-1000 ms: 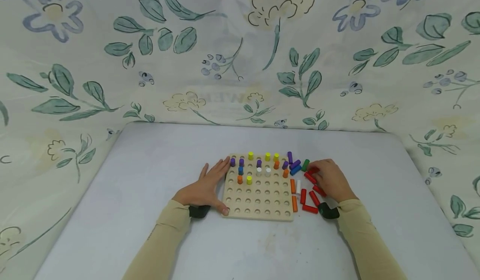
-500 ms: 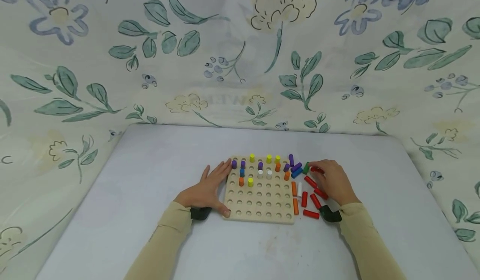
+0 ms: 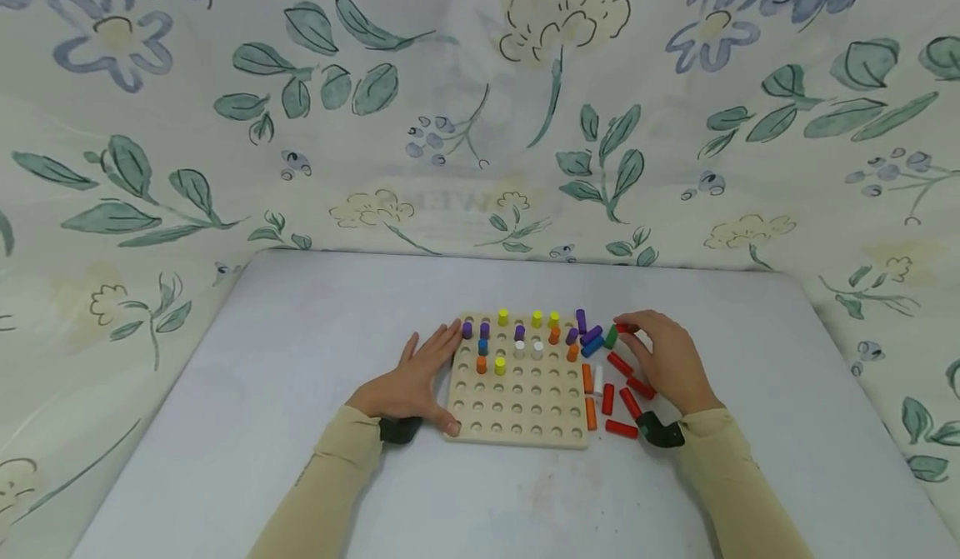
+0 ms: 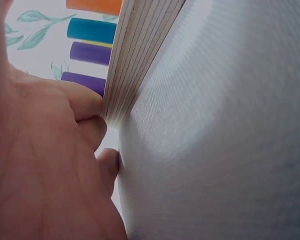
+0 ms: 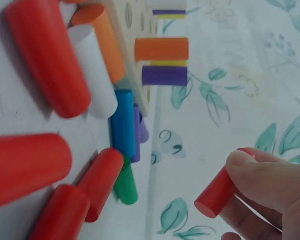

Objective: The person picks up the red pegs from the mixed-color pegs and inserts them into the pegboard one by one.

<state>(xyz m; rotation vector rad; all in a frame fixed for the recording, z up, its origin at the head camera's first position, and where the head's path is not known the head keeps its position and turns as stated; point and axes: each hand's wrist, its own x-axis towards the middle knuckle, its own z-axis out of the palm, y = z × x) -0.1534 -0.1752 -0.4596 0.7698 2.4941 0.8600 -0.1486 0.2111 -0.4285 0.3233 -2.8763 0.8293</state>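
A pale wooden pegboard (image 3: 527, 418) lies on the white table, with yellow, purple, orange, blue and white pegs upright in some of its upper holes. Along its left edge, my left hand (image 3: 405, 386) is spread, the fingers at the far corner and the thumb on the near corner. In the left wrist view, fingers (image 4: 87, 102) touch the board's layered side (image 4: 135, 50). My right hand (image 3: 672, 365) pinches a red peg (image 5: 217, 192) between thumb and fingers, raised beside the board's right side. Below that hand lie several loose red pegs (image 3: 621, 429).
Right of the board lie a green peg (image 3: 612, 337), a blue peg (image 3: 592, 346), purple pegs (image 3: 581, 321), a white peg (image 3: 597, 379) and orange pegs (image 3: 591, 414). Behind the table hangs a floral cloth (image 3: 450, 159).
My right hand has lifted slightly away from the loose pegs, and the red peg in its fingertips has turned. The left hand stays at the board's edge.
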